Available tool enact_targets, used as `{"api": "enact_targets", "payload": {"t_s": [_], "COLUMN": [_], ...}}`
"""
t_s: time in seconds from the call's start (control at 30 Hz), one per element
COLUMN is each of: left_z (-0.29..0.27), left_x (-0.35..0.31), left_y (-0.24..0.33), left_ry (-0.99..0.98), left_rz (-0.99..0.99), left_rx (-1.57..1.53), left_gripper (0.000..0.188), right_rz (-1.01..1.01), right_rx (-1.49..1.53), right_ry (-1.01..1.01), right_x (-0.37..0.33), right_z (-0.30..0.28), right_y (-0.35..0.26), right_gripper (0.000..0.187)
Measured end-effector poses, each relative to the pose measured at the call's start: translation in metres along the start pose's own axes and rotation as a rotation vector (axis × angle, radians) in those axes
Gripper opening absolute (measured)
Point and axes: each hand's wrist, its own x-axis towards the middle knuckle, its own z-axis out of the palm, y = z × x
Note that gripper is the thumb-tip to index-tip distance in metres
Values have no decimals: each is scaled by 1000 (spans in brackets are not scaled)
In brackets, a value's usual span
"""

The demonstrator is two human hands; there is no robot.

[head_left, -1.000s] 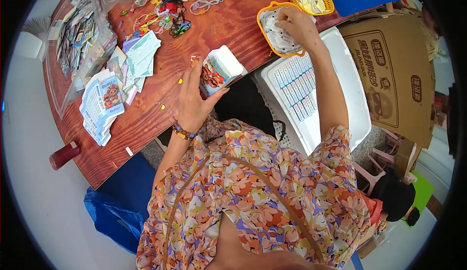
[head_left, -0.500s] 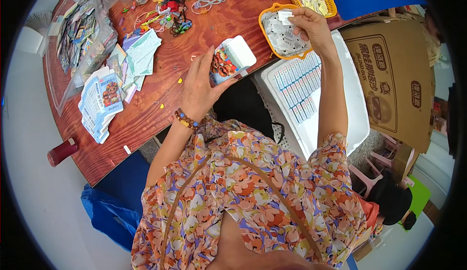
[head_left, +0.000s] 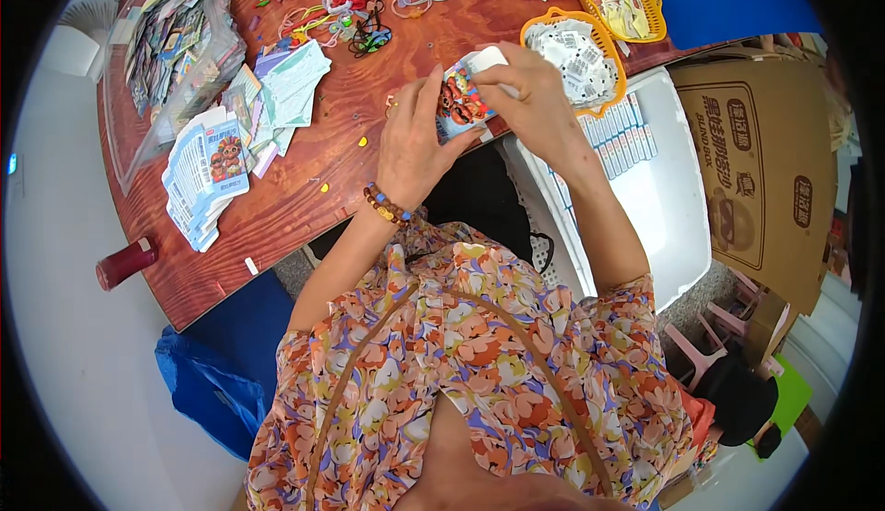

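My left hand (head_left: pixel 412 142) grips a small printed carton (head_left: pixel 458 104) with colourful cartoon figures on its front, thumb on the near side and fingers on the far side. Its white top flap stands raised. Over the carton's open end, my right hand (head_left: pixel 532 96) has its fingers pinched together at the flap. What sits between those fingertips is hidden. Just beyond my right hand is a yellow basket (head_left: pixel 619 70) of small white packets (head_left: pixel 576 55).
A second yellow basket (head_left: pixel 660 13) stands behind. A white foam tray (head_left: pixel 687 234) holds rows of small boxes, beside a brown cardboard box (head_left: pixel 770 152). Leftward lie fanned flat cartons (head_left: pixel 198 179), pastel papers (head_left: pixel 290 87), a clear bin of cards (head_left: pixel 175 41) and tangled cords (head_left: pixel 364 4).
My right hand has moved left from the basket to the carton's open end. The white packet it pinched is now out of sight. My left hand still holds the carton.
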Motion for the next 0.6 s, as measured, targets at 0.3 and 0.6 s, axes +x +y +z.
{"api": "enact_targets", "payload": {"t_s": [0.3, 0.6], "left_z": [-7, -5], "left_x": [-13, -24], "left_y": [-10, -15], "left_ry": [1, -5], "left_rz": [-74, -69], "left_rx": [-73, 11], "left_gripper": [83, 83], "right_rz": [276, 555], "right_rx": [9, -409], "right_ry": [462, 302], "right_x": [48, 113], "right_z": [-77, -98], "right_y": [104, 168], "right_gripper": [28, 36]}}
